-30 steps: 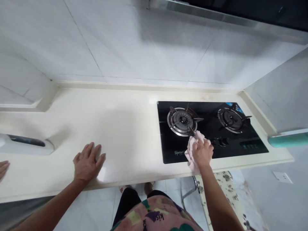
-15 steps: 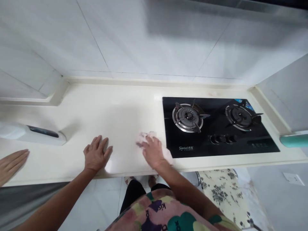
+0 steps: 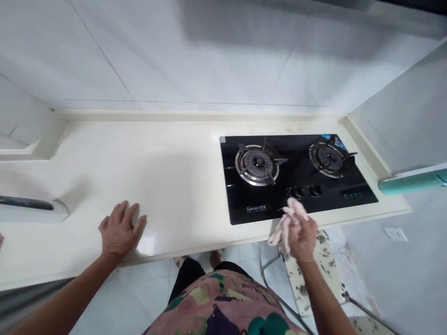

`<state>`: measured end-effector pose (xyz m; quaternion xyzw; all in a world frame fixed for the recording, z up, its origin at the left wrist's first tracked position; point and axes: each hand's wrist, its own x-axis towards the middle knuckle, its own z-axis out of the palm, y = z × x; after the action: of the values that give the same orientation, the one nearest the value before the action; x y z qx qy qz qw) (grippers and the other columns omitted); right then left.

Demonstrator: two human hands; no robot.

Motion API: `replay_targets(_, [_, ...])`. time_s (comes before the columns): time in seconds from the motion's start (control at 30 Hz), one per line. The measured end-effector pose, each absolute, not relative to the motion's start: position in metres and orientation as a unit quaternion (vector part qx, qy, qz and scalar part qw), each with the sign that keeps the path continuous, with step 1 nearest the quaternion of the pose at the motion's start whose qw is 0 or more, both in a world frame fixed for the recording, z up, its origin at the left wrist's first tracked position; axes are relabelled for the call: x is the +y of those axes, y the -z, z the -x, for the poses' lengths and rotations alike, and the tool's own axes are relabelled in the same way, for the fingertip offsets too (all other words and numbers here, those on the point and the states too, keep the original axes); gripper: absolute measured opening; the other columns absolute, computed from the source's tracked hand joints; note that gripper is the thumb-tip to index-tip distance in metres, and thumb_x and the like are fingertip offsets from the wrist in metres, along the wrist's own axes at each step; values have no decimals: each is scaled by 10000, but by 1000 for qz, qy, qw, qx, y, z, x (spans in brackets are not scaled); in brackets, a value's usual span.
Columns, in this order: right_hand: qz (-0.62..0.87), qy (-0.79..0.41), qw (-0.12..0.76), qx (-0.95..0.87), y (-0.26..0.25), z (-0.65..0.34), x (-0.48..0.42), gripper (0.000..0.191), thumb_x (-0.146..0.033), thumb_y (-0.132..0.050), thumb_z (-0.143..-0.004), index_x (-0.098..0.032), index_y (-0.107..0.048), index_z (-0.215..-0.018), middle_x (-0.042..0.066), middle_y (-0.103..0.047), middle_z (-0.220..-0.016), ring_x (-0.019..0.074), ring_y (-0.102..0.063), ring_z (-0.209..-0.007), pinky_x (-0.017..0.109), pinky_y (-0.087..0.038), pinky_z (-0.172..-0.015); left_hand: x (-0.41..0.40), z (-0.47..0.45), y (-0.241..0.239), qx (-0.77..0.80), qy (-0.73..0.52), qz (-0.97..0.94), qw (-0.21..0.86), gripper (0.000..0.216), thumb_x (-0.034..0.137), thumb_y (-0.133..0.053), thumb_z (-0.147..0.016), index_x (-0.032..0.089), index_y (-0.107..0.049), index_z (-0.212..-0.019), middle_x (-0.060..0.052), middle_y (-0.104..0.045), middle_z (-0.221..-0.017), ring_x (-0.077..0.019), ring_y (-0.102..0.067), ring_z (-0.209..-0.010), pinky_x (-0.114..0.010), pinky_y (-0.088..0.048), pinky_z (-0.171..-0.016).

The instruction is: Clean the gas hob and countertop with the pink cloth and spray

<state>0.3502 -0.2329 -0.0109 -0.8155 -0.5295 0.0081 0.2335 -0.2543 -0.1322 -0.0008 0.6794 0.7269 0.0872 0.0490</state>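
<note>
My left hand rests on the pale countertop, fingers spread, holding nothing. In my right hand is a crumpled pale pink cloth, gripped at the front edge of the black gas stove. Part of the cloth hangs below my fingers past the counter's edge. Its upper tip stands just in front of the stove's control knobs. The left burner lies beyond, with the right burner farther off.
A white appliance with a dark strip lies on the counter at far left. At the right end is a green cylinder. Below stands a flower-patterned folding chair. Another person's fingertips show at the left edge.
My right hand has lifted the cloth off the counter left of the stove and carried it right. My left hand still lies on the counter. The view has shifted right.
</note>
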Motion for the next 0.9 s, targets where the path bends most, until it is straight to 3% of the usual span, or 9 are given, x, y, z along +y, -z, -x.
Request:
replay_targets(0.1, [914,35,175,-364,4,-424,-219,532,-375,-415,-939,-154,-674,-1349,229,-550,-1367,370,-532,-1280,495,-449,-1052,-132,252,-1,728,-96,-677,47,550,486,-392,-1054,213,-552,-1503,-149,-376,-1707,-313,-291,-1600,-510,-182,-1295])
replay_targets(0.17, [940,32,148,-305,5,-455,-205,546,-405,-404,-957,-187,-655,-1390,223,-477,-1485,400,-481,-1341,562,-419,-1073,-132,249,-3,731,-89,-675,47,549,484,-392,-1054,205,-554,-1498,-155,-383,-1702,-303,-291,-1601,-504,-183,-1295])
replay_targets(0.27, [956,22,113,-268,13,-471,-188,528,-469,-405,-983,-282,-647,-1413,184,-407,-1590,429,-430,-1362,658,-389,-1058,-132,247,-5,733,-83,-674,47,563,489,-383,-1054,184,-555,-1495,-174,-394,-1692,-306,-298,-1598,-525,-188,-1285])
replay_targets(0.37, [957,25,82,-276,20,-458,-184,525,-514,-398,-1011,-307,-642,-1428,187,-386,-1610,429,-431,-1346,665,-402,-1030,-132,247,-4,728,-98,-677,52,586,494,-400,-1039,164,-571,-1493,-195,-384,-1692,-337,-297,-1597,-545,-175,-1284])
replay_targets(0.67, [917,20,32,-397,11,-292,-194,524,-530,-435,-1026,-267,-685,-1404,194,-389,-1625,432,-466,-1299,637,-423,-1006,-133,254,0,715,-89,-688,86,673,569,-342,-1062,127,-539,-1529,-228,-332,-1712,-350,-223,-1621,-570,-149,-1273])
replay_targets(0.9, [886,15,32,-463,5,-102,-207,519,-463,-487,-1024,-261,-645,-1476,209,-398,-1632,478,-425,-1354,617,-444,-958,-135,255,11,723,-90,-682,68,630,550,-314,-1058,198,-544,-1527,-168,-356,-1719,-323,-240,-1618,-566,-179,-1272])
